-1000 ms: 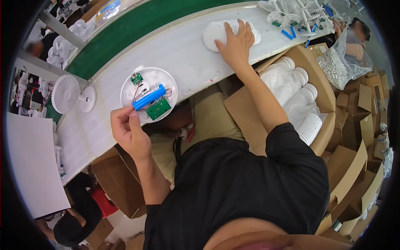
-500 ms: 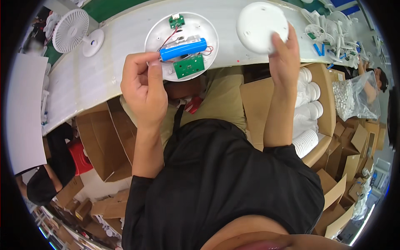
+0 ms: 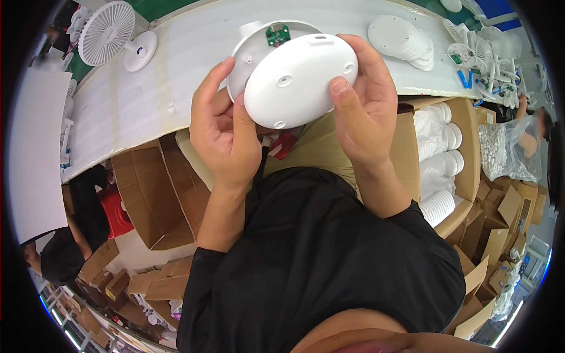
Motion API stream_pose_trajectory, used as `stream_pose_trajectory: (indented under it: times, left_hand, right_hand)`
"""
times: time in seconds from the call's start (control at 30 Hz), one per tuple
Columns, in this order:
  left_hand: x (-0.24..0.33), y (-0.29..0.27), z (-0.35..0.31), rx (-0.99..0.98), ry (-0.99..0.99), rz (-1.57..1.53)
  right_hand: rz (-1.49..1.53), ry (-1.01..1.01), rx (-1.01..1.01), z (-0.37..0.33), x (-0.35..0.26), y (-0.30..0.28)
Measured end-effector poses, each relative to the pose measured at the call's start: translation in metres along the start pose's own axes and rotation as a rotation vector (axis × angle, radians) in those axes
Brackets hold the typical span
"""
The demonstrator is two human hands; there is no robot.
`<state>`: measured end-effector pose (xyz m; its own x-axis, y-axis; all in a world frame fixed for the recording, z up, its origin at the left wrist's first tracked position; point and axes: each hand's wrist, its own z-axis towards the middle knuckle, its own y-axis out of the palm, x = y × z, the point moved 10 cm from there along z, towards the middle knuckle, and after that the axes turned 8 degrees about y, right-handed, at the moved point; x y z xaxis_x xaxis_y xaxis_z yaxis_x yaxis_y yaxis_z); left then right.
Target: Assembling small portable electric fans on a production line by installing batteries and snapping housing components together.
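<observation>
The round shell (image 3: 252, 50) sits above the near edge of the bench (image 3: 176, 82), in front of the person; whether it rests there or is lifted cannot be told. A smooth white cover (image 3: 303, 82) hangs tilted over the shell, overlapping its near right part, so a green circuit board (image 3: 278, 34) shows at the shell's far side while the rest inside is hidden. The left hand (image 3: 226, 132) is at the shell's left rim, thumb in front and fingers curled round the edge with a small gap between them, seemingly to steady it; whether that thumb also touches the cover is unclear. The right hand (image 3: 369, 112) pinches the cover right of the shell, thumb pressed on its outer face, the other fingers wrapped behind, probably so the slick surface cannot slide. Farther right of the shell, similar discs (image 3: 403, 38) lie in an overlapping row, likely within easy reach of the right hand. A carton (image 3: 468, 141) of white round parts stands below and right of the shell, perhaps placed there for handy supply. Left of the shell, a white fan (image 3: 107, 33) stands well apart, presumably out of the way.
</observation>
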<state>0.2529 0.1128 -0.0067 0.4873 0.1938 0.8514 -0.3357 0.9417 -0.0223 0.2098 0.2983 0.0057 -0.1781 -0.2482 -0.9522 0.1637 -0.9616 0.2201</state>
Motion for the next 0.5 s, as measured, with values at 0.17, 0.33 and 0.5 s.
stream_pose_trajectory:
  times: [0.17, 0.33, 0.5]
  left_hand:
    - [-0.009, -0.008, -0.005, 0.095, -0.032, -0.145]
    - [-0.006, -0.007, -0.011, 0.061, -0.122, -0.185]
    - [0.003, 0.005, -0.015, -0.109, -0.205, -0.047]
  right_hand:
    - [-0.028, 0.086, -0.027, 0.006, 0.0, 0.009]
    - [-0.181, 0.104, -0.047, 0.008, -0.014, 0.017]
    - [-0.297, 0.13, -0.058, 0.007, -0.016, 0.018]
